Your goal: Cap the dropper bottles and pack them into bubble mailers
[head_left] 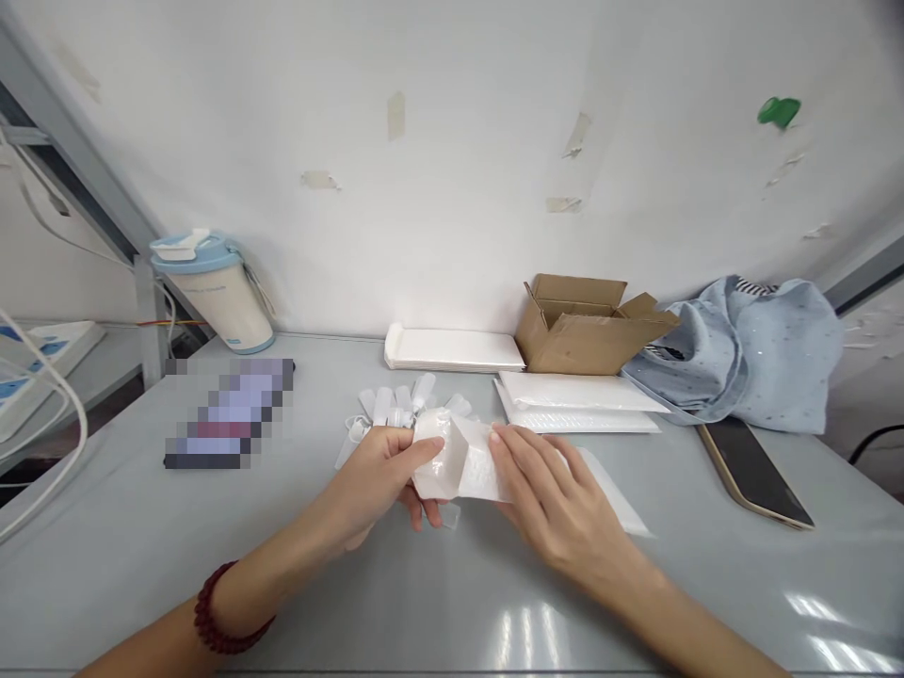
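Observation:
A white bubble mailer is between my hands above the front middle of the table, with a crease across its left part. My left hand pinches its left end, thumb on top and fingers underneath. My right hand is closed over the right part, fingertips pressed near the crease. Past that hand, a white corner sticks out to the right, close to the table. Just behind my left hand lies a loose pile of small translucent plastic pieces, partly hidden by the hand and the mailer.
White mailers lie stacked before an open cardboard box. A flat white stack rests along the wall. A tumbler and blurred phone are left; another phone and blue cloth are right.

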`<action>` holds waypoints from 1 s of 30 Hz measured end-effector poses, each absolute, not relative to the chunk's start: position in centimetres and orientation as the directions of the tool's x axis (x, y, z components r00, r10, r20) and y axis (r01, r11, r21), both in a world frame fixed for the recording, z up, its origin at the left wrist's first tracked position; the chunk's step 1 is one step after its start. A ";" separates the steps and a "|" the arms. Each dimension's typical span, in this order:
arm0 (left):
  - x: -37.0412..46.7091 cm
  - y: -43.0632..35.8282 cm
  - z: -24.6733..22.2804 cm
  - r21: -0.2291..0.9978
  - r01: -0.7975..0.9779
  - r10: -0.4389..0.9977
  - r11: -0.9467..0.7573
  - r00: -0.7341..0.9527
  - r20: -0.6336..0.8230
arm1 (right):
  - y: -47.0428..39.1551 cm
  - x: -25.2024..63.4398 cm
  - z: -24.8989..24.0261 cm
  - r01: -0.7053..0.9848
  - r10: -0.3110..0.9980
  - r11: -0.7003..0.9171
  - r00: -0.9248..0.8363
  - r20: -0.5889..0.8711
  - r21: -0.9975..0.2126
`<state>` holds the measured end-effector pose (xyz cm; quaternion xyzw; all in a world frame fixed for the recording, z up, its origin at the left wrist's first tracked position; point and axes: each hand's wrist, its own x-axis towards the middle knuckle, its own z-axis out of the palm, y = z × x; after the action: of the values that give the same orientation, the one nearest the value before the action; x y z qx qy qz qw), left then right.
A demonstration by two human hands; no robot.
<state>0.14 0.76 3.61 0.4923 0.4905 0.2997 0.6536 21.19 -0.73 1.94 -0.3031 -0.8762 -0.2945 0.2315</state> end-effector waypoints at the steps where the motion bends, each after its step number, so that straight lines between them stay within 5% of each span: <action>1: 0.3 0.7 3.5 0.934 0.087 0.878 0.347 0.319 -0.356 | -0.9 21.0 1.7 0.662 0.389 0.640 -0.716 0.579 0.389; 11: 0.5 0.5 3.0 0.973 0.108 0.934 0.202 0.279 -0.225 | -0.9 21.0 0.1 0.630 0.427 0.758 -0.674 0.603 0.167; 16: 0.6 0.0 3.1 0.939 0.308 0.975 -0.155 0.201 0.094 | -0.9 20.8 0.7 0.664 0.440 0.738 -0.607 0.662 0.118; 22: 0.6 -0.7 2.0 0.551 0.447 0.710 -0.705 0.430 0.558 | -0.9 20.7 1.4 0.681 0.441 0.727 -0.564 0.698 0.090; 30: 1.1 -0.4 0.6 0.009 0.518 0.400 -0.855 0.649 0.648 | -0.9 20.7 0.7 0.661 0.373 0.728 -0.603 0.705 0.181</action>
<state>1.10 -0.36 0.60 0.9036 0.2540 0.3333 -0.0888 20.73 -0.87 0.68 -0.2977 -0.8685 -0.2178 0.3312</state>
